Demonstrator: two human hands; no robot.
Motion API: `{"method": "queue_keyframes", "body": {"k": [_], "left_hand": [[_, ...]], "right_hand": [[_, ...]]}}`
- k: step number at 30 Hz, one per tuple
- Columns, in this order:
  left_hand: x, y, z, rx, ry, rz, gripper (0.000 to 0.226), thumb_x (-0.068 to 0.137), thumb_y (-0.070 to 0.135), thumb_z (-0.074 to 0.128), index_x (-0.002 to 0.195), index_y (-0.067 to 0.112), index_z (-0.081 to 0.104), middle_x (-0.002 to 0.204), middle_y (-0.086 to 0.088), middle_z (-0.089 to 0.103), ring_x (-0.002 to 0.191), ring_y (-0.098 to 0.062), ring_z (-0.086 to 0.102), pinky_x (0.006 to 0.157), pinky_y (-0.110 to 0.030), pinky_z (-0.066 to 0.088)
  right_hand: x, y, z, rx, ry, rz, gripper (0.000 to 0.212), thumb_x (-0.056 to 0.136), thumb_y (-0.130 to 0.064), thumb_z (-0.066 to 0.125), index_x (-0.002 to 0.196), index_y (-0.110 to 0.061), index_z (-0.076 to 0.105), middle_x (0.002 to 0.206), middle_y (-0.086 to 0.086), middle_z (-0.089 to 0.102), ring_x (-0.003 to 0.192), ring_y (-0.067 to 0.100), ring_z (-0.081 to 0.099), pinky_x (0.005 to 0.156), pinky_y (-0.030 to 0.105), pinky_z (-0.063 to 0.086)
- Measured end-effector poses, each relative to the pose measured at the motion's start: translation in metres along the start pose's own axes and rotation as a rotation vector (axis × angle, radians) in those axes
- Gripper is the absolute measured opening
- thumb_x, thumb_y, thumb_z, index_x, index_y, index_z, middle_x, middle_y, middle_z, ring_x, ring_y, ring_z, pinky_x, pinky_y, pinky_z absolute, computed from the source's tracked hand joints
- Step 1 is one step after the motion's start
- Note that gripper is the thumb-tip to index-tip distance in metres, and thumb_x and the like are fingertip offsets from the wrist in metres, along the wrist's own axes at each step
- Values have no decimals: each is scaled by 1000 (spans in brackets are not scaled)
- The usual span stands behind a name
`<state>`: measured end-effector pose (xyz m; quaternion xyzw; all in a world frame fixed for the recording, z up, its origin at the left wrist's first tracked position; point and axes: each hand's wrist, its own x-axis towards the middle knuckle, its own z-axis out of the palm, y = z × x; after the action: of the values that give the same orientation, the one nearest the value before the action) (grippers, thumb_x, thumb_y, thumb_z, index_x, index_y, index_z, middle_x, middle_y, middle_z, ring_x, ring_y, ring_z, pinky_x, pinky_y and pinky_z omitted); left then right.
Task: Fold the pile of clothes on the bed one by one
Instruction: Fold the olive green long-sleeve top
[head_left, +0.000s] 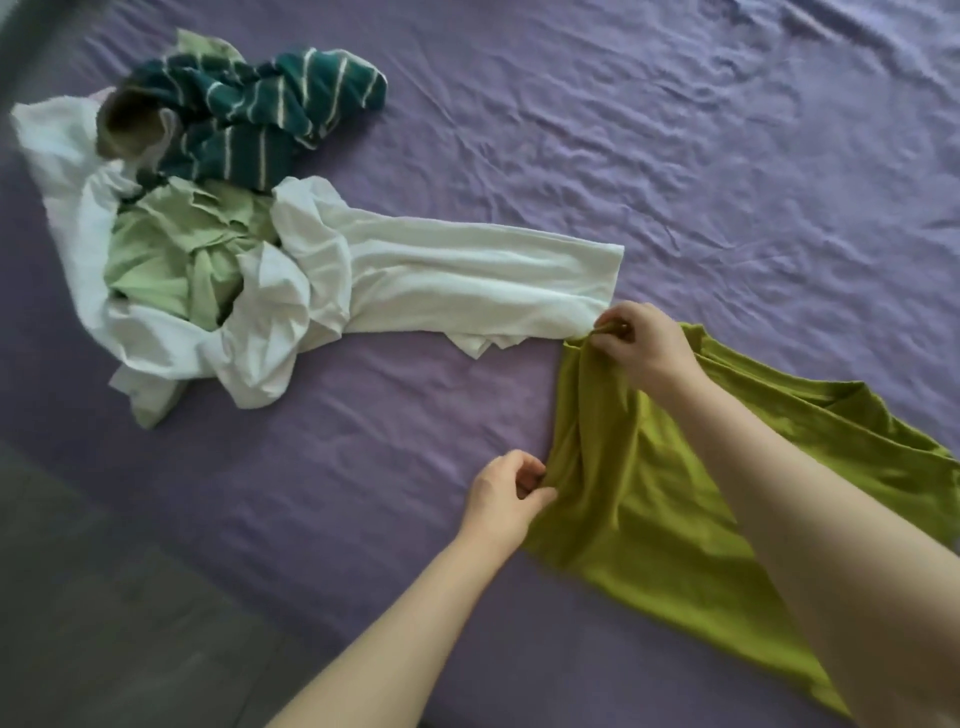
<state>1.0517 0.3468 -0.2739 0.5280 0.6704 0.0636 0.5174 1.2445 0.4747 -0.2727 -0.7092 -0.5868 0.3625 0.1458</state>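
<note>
A bed (675, 156) under a wrinkled purple sheet fills nearly the whole view, with a strip of grey floor (78, 623) along its near left edge. At the upper left of the sheet sits the pile of clothes (208, 218), loose and unfolded. Its largest piece is a white garment (441, 280) that wraps round the heap and stretches 1 long flat panel to the right, ending just beside the right hand. Inside the white folds lies a crumpled pale green garment (161, 249). Behind that is a dark green garment with thin white stripes (280, 109), bunched up, and a small brown piece (130, 130) at the pile's far left.

Apart from the pile, at the lower right, an olive-green garment (649, 493) is spread partly flat on the sheet, its left edge lifted into folds. The right forearm crosses over it and hides part of the cloth.

The right hand (644, 343) pinches the far corner of that lifted edge. The left hand (506, 493) pinches the same edge nearer the body.
</note>
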Motion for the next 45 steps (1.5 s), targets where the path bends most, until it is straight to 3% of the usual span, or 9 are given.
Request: {"method": "queue_keyframes", "body": {"k": [8, 13, 19, 23, 29, 33, 38, 41, 45], "left_hand": [[-12, -12, -17, 69, -34, 117, 8, 84, 28, 68, 83, 22, 63, 87, 5, 61, 84, -12, 56, 78, -30, 47], [-23, -17, -22, -17, -150, 17, 11, 94, 32, 53, 90, 22, 49, 68, 10, 51, 68, -7, 49, 66, -22, 39], [-14, -14, -12, 87, 68, -21, 9, 90, 20, 58, 98, 14, 58, 91, 0, 63, 89, -19, 59, 83, -35, 48], [4, 11, -3, -110, 62, -31, 32, 92, 21, 58, 123, 15, 54, 110, 1, 59, 97, -13, 57, 92, -29, 46], [33, 42, 9, -112, -122, -103, 59, 89, 32, 62, 140, 17, 37, 133, -7, 53, 121, -22, 50, 102, -37, 42], [25, 47, 11, -252, -257, -80, 57, 89, 27, 62, 140, 26, 37, 135, 1, 52, 119, -16, 52, 102, -37, 44], [-1, 66, 28, -363, -423, 45, 68, 89, 13, 61, 131, 52, 24, 129, 25, 42, 116, 8, 40, 79, 4, 37], [-12, 76, 42, -339, -490, 76, 78, 88, 15, 64, 145, 43, 18, 138, 15, 41, 126, -4, 41, 88, -3, 41], [-22, 92, 55, -329, -575, 109, 86, 84, 7, 67, 146, 41, 18, 140, 6, 45, 122, -9, 49, 98, -24, 46]], "right_hand": [[-4, -1, -20, 160, 158, 114, 21, 86, -1, 54, 88, -21, 58, 75, -8, 59, 47, -3, 58, 52, 10, 45], [3, -4, -18, 312, 190, 170, 24, 88, 3, 51, 98, -17, 60, 88, -1, 65, 76, 12, 67, 82, 35, 55], [-27, -10, 3, 363, 32, 92, 46, 94, 1, 46, 138, -13, 44, 139, 5, 47, 126, 17, 47, 104, 25, 38], [-76, 9, 17, 73, 231, 19, 49, 93, -5, 48, 141, -11, 39, 150, 9, 35, 140, 21, 29, 115, 32, 22], [-97, 41, 32, -307, -128, 160, 51, 98, -44, 36, 146, -29, 28, 158, 0, 11, 146, 20, 2, 116, 41, 5], [-88, 27, 20, -38, 25, 178, 54, 95, -43, 46, 145, -25, 33, 154, 1, 28, 143, 20, 19, 116, 39, 17], [-80, 5, 0, 68, 27, 123, 74, 85, -43, 60, 145, -43, 18, 150, -6, 33, 132, 17, 40, 98, 36, 43], [-81, 13, -14, -259, 1, -14, 71, 87, -19, 52, 140, -54, 21, 152, -8, 28, 129, 19, 43, 82, 32, 46], [-94, 41, -49, 8, 69, -86, 59, 85, 2, 45, 130, -36, 54, 137, -7, 47, 116, 15, 53, 88, 27, 46]]}}
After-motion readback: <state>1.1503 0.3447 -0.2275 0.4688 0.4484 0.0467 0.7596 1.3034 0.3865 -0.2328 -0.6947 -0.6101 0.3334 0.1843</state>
